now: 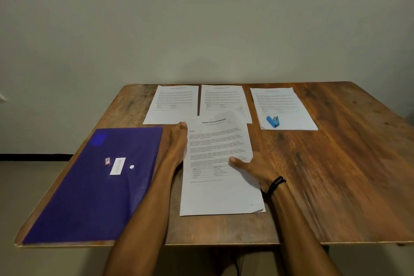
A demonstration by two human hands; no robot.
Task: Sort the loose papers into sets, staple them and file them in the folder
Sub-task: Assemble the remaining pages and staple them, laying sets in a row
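Financial statement set [220, 163] lay centre frame on table [336, 163]. Left hand [177, 143] rested along set's left edge, fingers straight, pressed together. Right hand [253, 166] pinched right edge, thumb on top, other fingers hidden beneath. Purple folder [94, 184] lower left. Blue stapler [272, 121] sat on right-hand stack [289, 103], right of centre.

You are seeing a dim, yellowish view: soft light is falling evenly from above, leaving only faint shadows on the table [324, 141], and the wall [201, 18] is darkening toward the corners. The wide lens is bowing the table's edges, and its right side is smearing with blur. Print on the far sheets [173, 103] is dissolving; only the heading of the near sheet [219, 195] is reading clearly.
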